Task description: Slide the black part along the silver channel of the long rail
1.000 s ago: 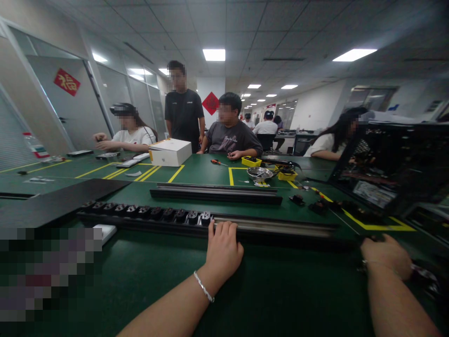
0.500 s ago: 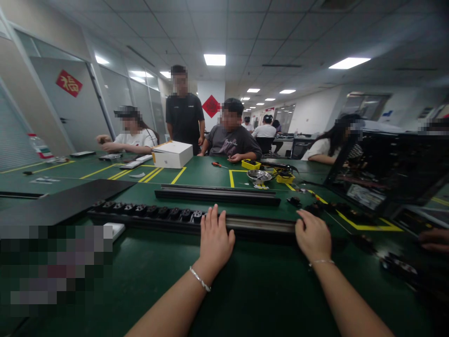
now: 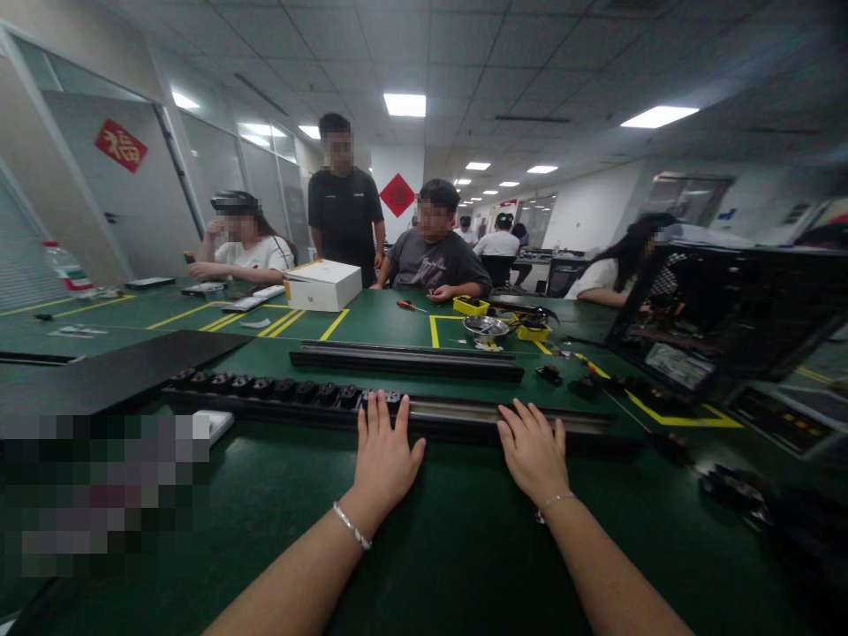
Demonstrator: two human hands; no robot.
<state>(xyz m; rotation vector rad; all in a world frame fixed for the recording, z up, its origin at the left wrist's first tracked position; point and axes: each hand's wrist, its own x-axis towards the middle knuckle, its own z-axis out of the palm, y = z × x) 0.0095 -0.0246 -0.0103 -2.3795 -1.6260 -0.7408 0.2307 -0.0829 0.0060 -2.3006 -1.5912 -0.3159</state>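
Both hands are lying flat with fingers spread, gripping nothing: the left hand (image 3: 382, 455) and the right hand (image 3: 533, 452) are pressing their fingertips against the long black metal socket rail (image 3: 457, 417), which is stretching across the green tabletop (image 3: 464, 539) close to its near edge. A row of black plug sockets (image 3: 278, 387) is filling its left half. It looks stiff, fairly heavy and awkwardly long, best held with hands well apart on the bare right stretch.

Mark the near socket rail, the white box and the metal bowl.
near socket rail (image 3: 457, 412): head view, bare metal channel between the two hands.
white box (image 3: 326, 284): head view, its front side face.
metal bowl (image 3: 485, 328): head view, its rim.
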